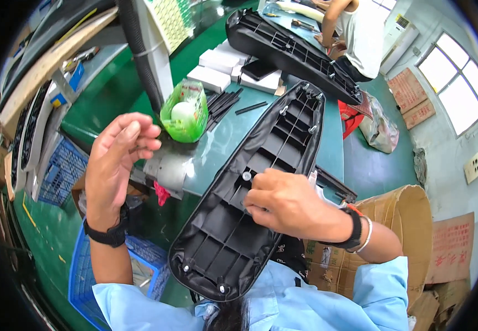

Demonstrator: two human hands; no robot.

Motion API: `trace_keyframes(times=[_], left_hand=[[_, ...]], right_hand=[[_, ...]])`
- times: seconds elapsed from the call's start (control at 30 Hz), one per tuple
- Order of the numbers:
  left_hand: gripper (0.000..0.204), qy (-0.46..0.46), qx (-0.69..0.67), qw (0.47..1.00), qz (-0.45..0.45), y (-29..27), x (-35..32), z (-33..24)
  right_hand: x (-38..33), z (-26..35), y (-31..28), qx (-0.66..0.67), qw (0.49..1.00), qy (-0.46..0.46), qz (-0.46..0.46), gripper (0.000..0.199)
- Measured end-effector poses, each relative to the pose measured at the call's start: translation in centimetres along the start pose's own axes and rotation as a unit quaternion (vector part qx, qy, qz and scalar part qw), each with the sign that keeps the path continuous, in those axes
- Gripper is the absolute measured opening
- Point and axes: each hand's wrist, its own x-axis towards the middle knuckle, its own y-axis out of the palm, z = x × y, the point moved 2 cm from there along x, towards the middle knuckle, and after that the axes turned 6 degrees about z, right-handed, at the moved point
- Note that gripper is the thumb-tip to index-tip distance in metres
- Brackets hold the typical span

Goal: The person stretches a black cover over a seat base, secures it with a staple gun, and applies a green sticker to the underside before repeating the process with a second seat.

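A long black padded seat (239, 220) lies upside down, slanting from the table toward my body. Its ribbed plastic underside faces up, and black covering wraps its rim. Small pale fittings stand near both ends, and a round washer-like piece (246, 176) shows near the middle. Over that middle part, my right hand (283, 201) is closed with its fingers bent down; whatever it grips is hidden. My left hand (123, 149) is raised off the seat's left side, thumb against curled fingers, and its contents cannot be made out. Near it sits a green plastic bag (185, 124) with something white inside.
Black strips (222, 107) and white boxes (211, 78) lie on the green table (332, 143). Another overturned seat (294, 52) rests behind, near a person in white (363, 38). A cardboard box (399, 220) stands at right; blue crates (65, 171) stand at left.
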Motion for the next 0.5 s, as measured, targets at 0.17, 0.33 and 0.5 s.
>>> trace_keyframes(times=[0.17, 0.33, 0.5], left_hand=[[0.026, -0.012, -0.067, 0.996, -0.066, -1.6, -6.0, 2.6], [0.024, -0.058, -0.135, 0.976, -0.16, -2.8, -10.5, 7.2], [0.019, -0.083, -0.174, 0.957, -0.215, -2.2, -14.1, 9.7]], right_hand=[[0.8, 2.1, 4.4, -0.088, 0.99, -0.094, 0.052, 0.012], [1.9, 3.6, 6.1, -0.205, 0.961, -0.149, 0.111, 0.014], [2.4, 3.7, 7.1, -0.217, 0.946, -0.185, 0.152, 0.013]])
